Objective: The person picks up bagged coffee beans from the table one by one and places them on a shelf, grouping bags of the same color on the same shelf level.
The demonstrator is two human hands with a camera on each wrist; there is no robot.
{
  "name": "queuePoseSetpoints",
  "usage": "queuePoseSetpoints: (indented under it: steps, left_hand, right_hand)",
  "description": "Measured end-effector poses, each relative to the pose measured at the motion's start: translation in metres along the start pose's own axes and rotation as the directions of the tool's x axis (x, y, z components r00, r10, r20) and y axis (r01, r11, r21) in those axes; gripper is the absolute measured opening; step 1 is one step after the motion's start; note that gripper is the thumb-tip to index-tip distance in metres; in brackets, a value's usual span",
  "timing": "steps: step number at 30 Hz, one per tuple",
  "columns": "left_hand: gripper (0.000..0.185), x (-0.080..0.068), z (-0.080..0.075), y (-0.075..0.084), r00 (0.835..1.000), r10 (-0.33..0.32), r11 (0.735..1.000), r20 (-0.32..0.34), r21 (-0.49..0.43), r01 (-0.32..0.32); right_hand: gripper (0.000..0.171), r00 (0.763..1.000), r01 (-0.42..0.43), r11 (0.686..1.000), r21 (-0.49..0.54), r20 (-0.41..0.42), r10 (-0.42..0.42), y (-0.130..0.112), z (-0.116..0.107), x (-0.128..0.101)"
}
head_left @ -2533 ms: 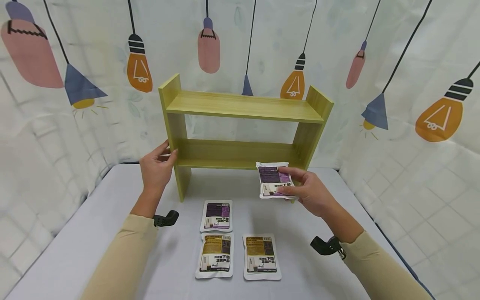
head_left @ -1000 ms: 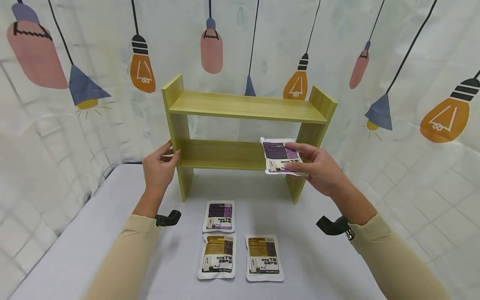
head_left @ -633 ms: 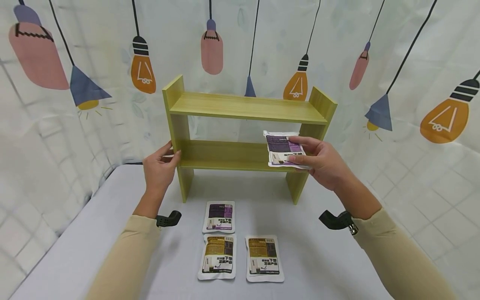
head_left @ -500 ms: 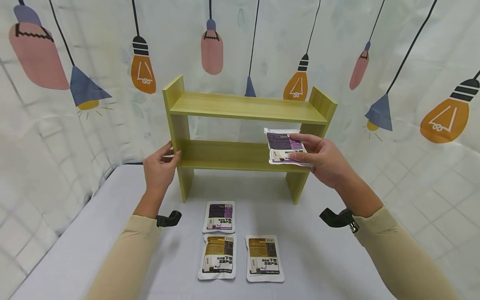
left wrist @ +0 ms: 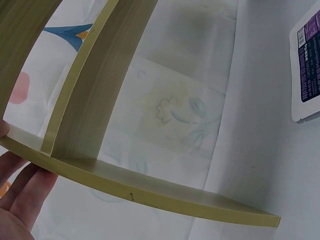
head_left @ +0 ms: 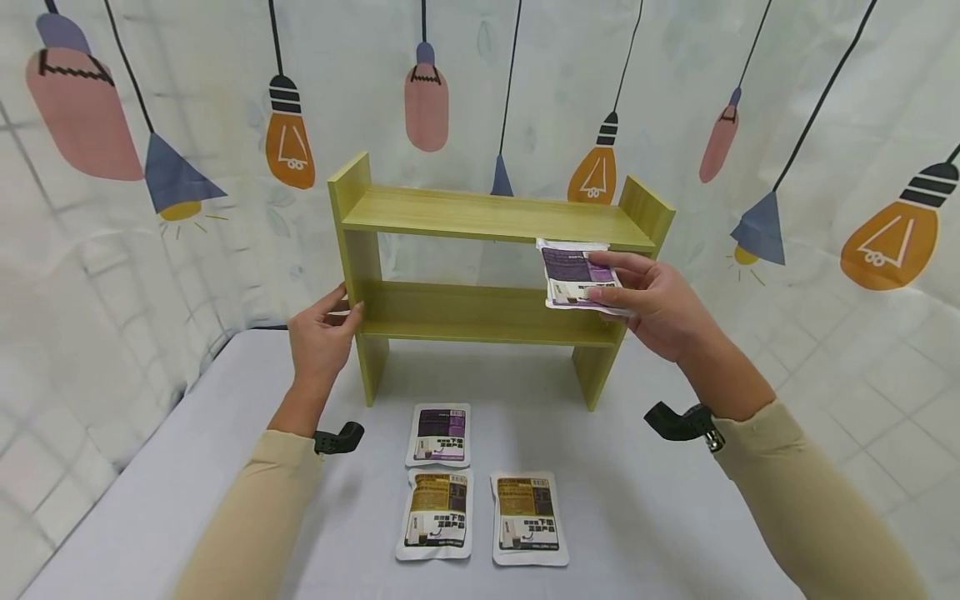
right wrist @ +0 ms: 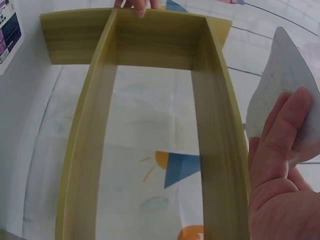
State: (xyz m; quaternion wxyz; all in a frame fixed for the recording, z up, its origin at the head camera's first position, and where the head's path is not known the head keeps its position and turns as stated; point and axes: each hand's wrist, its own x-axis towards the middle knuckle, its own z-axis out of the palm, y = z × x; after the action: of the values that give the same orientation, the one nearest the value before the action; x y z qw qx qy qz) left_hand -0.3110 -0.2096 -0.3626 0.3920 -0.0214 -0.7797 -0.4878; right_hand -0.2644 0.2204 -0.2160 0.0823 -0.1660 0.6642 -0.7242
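Right hand (head_left: 660, 308) pinches a purple packet (head_left: 576, 277) between thumb and fingers, held in the air just under the right end of the shelf rack's (head_left: 487, 218) top board, above the lower board. Left hand (head_left: 318, 337) rests with near-straight fingers on the rack's left upright. We judge the risks: the packet's edge catching the top board and slipping from the pinch, or the rack shifting on the worktop (head_left: 637, 500). Three packets (head_left: 480, 487) lie below.

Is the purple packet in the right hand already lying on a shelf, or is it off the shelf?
Off: the right hand holds the purple packet between both boards of the shelf.
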Motion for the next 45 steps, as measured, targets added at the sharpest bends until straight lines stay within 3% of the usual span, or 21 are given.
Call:
queuePoseSetpoints:
  steps: [8, 14, 19, 26, 45]
  left_hand:
    - [0.041, 0.002, 0.000, -0.001, 0.999, 0.032, 0.999, -0.006, -0.026, -0.032]
    - [0.042, 0.000, 0.000, -0.001, 1.000, 0.020, 0.999, 0.002, -0.025, -0.020]
    - [0.042, 0.000, 0.000, -0.002, 1.000, 0.013, 1.000, 0.001, -0.019, -0.013]
    - [0.042, 0.000, 0.000, -0.001, 1.000, 0.017, 1.000, -0.007, -0.013, -0.017]
    - [0.042, -0.001, 0.001, -0.001, 1.000, 0.012, 1.000, 0.000, -0.013, -0.012]
  right_hand:
    - [0.045, 1.000, 0.003, 1.000, -0.003, -0.008, -0.003, -0.008, 0.001, 0.006]
    - [0.046, 0.997, -0.023, 0.999, -0.031, -0.069, 0.021, -0.014, 0.002, 0.012]
    - [0.048, 0.997, -0.038, 0.999, -0.005, -0.067, 0.037, -0.019, 0.002, 0.015]
    - [0.037, 0.996, -0.019, 1.000, -0.012, -0.088, 0.018, -0.019, 0.000, 0.024]
    - [0.037, 0.998, -0.051, 0.996, 0.074, -0.024, 0.053, -0.027, -0.006, 0.031]
